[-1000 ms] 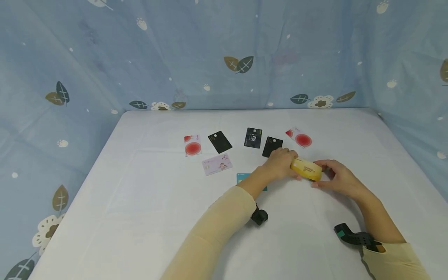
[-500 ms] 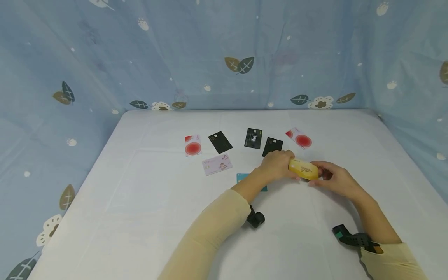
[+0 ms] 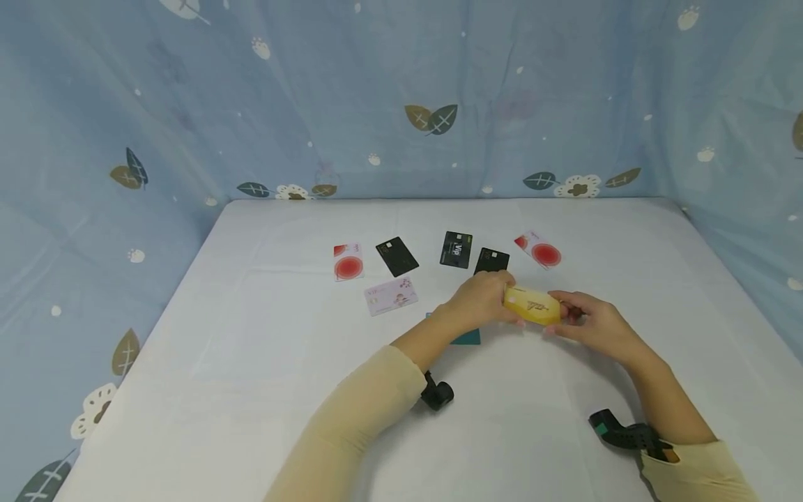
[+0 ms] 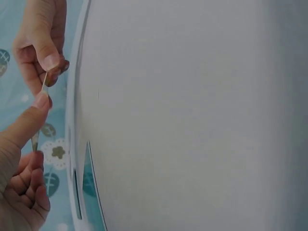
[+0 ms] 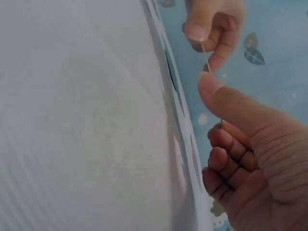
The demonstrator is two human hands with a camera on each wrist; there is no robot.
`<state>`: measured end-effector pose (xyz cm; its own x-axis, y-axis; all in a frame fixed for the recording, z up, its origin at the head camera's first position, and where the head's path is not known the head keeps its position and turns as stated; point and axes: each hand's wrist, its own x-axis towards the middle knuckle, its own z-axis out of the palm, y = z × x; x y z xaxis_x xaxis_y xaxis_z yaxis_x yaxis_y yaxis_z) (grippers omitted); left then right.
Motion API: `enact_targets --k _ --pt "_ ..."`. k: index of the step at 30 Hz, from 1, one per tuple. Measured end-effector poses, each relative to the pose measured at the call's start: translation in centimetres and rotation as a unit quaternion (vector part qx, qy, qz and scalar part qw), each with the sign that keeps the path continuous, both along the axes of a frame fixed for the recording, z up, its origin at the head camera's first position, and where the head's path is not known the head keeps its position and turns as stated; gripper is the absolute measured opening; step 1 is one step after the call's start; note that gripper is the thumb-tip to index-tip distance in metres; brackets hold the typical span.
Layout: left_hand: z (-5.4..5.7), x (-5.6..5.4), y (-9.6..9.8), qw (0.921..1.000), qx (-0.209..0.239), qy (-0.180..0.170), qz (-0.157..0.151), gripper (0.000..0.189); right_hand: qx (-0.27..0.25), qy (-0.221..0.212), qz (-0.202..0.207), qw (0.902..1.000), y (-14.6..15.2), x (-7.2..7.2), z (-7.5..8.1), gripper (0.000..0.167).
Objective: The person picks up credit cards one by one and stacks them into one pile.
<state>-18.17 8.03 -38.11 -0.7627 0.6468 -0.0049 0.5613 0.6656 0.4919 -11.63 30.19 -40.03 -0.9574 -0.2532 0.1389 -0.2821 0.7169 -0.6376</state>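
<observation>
Head view shows the yellow card (image 3: 532, 305) shifted slightly toward nine o'clock over the last second, raised above the counter (image 3: 251, 390). The left hand (image 3: 479, 301) grips its nine o'clock end and the right hand (image 3: 592, 322) its three o'clock end, thumbs and fingers parted just enough to hold it. It therefore seems mid-handling, not laid down like the teal card (image 3: 467, 337) at its eight o'clock.

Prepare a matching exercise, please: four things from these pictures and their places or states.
1 Yellow card
2 Teal card
3 Lilac card
4 Blue curtain

A Behind the white table
B Lying fully visible on the table
C Pinched by the left hand and the right hand
D Partly hidden by the left forearm

Pairs: 1-C, 2-D, 3-B, 4-A
</observation>
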Motion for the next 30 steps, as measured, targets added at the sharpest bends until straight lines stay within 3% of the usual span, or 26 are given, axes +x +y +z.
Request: enact_targets --k 20,30 --pt "0.1 0.7 -3.5 0.9953 0.07 -0.065 0.019 0.067 0.001 -0.002 0.02 0.9998 -2.6 -0.1 1.0 0.055" --pt "0.4 1.4 -5.6 0.9943 0.081 -0.056 0.04 0.065 -0.028 -0.015 0.046 0.9984 -4.4 -0.3 1.6 0.056"
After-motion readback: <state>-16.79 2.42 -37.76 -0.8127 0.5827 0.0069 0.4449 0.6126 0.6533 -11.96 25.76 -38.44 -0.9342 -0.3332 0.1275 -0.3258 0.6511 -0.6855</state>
